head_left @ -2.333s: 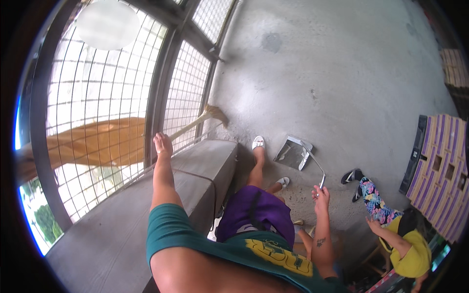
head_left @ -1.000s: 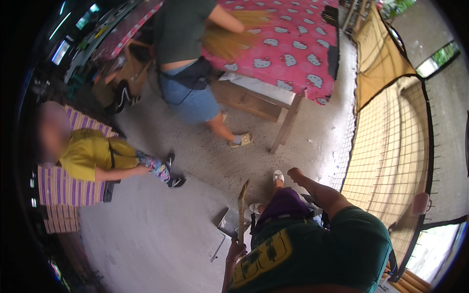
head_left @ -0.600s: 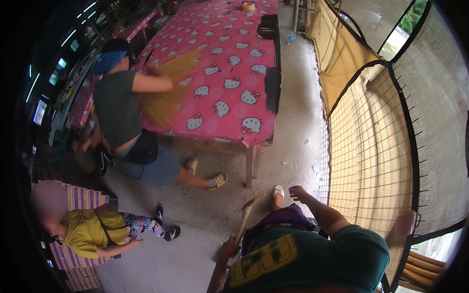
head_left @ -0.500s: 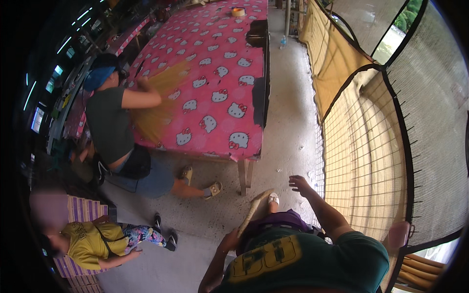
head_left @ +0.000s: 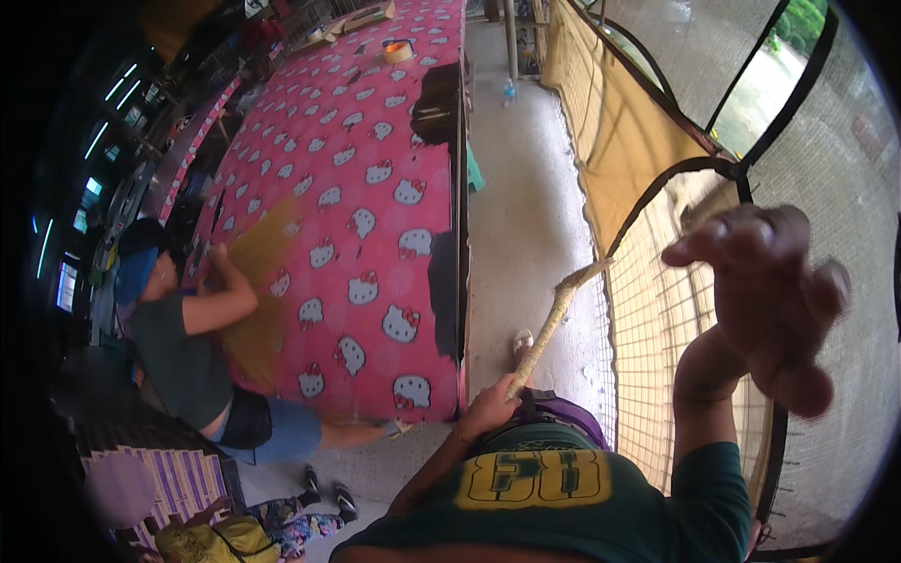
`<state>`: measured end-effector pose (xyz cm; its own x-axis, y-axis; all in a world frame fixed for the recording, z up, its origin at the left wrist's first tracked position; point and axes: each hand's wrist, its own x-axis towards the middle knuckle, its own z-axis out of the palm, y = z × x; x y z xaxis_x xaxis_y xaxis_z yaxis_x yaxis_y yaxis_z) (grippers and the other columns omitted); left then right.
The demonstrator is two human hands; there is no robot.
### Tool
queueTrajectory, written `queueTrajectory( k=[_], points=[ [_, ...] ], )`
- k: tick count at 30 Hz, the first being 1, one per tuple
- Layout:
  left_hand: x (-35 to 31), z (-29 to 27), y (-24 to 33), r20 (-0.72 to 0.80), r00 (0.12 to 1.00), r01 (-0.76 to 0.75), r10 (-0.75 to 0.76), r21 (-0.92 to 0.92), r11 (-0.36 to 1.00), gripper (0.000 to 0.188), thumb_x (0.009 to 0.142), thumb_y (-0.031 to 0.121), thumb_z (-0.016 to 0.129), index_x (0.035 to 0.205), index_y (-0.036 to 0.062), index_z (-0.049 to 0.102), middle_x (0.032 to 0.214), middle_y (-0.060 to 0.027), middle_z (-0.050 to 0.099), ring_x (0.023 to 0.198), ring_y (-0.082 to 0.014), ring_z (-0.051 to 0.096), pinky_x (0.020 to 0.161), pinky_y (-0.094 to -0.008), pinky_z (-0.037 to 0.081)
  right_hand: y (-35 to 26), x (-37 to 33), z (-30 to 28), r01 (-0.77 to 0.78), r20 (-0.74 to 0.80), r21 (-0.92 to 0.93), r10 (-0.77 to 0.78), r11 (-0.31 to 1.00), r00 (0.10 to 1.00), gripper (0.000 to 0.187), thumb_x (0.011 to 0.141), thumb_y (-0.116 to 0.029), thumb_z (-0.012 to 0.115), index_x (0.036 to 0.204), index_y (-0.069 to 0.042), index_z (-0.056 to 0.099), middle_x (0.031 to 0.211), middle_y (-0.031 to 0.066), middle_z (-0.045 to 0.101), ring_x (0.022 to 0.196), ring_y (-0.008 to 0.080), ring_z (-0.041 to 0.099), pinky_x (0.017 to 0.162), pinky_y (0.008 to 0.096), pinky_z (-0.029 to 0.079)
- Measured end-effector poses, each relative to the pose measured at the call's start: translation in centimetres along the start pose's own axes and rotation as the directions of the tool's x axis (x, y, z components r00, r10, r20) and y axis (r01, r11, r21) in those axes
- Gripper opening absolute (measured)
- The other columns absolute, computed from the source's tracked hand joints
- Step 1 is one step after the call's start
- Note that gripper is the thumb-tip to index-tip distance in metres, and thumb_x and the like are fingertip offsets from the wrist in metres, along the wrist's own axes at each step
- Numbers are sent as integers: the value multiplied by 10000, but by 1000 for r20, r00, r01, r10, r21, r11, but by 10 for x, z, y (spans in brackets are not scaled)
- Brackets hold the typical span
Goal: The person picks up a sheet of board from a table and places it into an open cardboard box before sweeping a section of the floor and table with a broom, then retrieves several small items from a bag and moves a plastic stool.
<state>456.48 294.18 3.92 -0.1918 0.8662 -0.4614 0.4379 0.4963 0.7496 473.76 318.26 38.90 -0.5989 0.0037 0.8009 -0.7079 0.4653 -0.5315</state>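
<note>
My left hand (head_left: pixel 490 407) is closed around the lower end of a long, pale tan stick (head_left: pixel 554 324). The stick slants up and away to the right, and its far end is bent and darker. Raised close on the right, my right hand (head_left: pixel 765 281) holds nothing; its fingers are spread and slightly curled, a little blurred. Behind it is the tan netting (head_left: pixel 671 300). The stick's bent tip overlaps the netting's lower edge in view; whether they touch I cannot tell.
A long table with a pink patterned cover (head_left: pixel 361 291) stands at the left, its right edge torn. A person in a blue cap (head_left: pixel 192 328) handles yellowish fibres (head_left: pixel 258 263) there. Another person in yellow (head_left: pixel 221 542) is at lower left. A tape roll (head_left: pixel 397 52) lies far back; a bottle (head_left: pixel 510 90) stands beyond.
My right hand has risen toward the view. My left hand has lifted the stick, its bent end swinging up and right. I have advanced along the walkway beside the table.
</note>
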Motion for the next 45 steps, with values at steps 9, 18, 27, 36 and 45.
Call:
queueTrajectory(
  k=[9, 18, 27, 36, 45],
  points=[
    [187, -56, 41, -16, 999, 34, -37, -185, 982, 457, 865, 165, 640, 1289, 52, 512, 789, -156, 669, 611, -210, 656, 573, -365, 514, 121, 64, -118, 54, 10, -84, -54, 995, 999, 553, 964, -436, 518, 1383, -88, 426, 1293, 189, 521, 1176, 325, 545, 985, 465, 464],
    [341, -112, 44, -25, 959, 231, -282, -507, 830, 528, 870, 102, 678, 1334, 37, 437, 721, -47, 608, 538, -123, 559, 467, -274, 449, 334, 45, -270, 31, -267, 140, 7, 990, 964, 510, 991, -367, 477, 1290, 45, 509, 1176, 212, 604, 1076, 303, 612, 944, 415, 478],
    [488, -179, 77, 103, 766, 460, -635, -777, 429, 669, 874, 91, 670, 1426, 39, 295, 793, -103, 609, 587, -171, 590, 493, -310, 484, 683, -23, -382, -391, -299, 823, 899, 412, 319, 365, 1017, -334, 470, 1257, -74, 563, 1119, 62, 616, 1044, 162, 574, 910, 340, 448],
    [598, -245, 65, 107, 665, 482, -740, -817, 315, 671, 879, 58, 595, 1452, 82, 246, 821, -123, 606, 593, -177, 579, 497, -312, 483, 988, -105, -225, -187, 446, 876, 894, -445, -37, 471, 930, -535, 556, 1230, -172, 555, 1075, 74, 611, 1016, 227, 574, 895, 472, 446],
    [666, -260, 73, -88, 655, 511, -750, -679, 526, 601, 851, 80, 665, 1395, 61, 411, 877, -120, 642, 709, -163, 615, 591, -292, 498, 1202, -105, -69, -9, 382, 924, 923, -382, 44, 833, 880, -705, 492, 1494, -160, 351, 1479, 161, 426, 1320, 347, 440, 1084, 521, 332]
  ],
)
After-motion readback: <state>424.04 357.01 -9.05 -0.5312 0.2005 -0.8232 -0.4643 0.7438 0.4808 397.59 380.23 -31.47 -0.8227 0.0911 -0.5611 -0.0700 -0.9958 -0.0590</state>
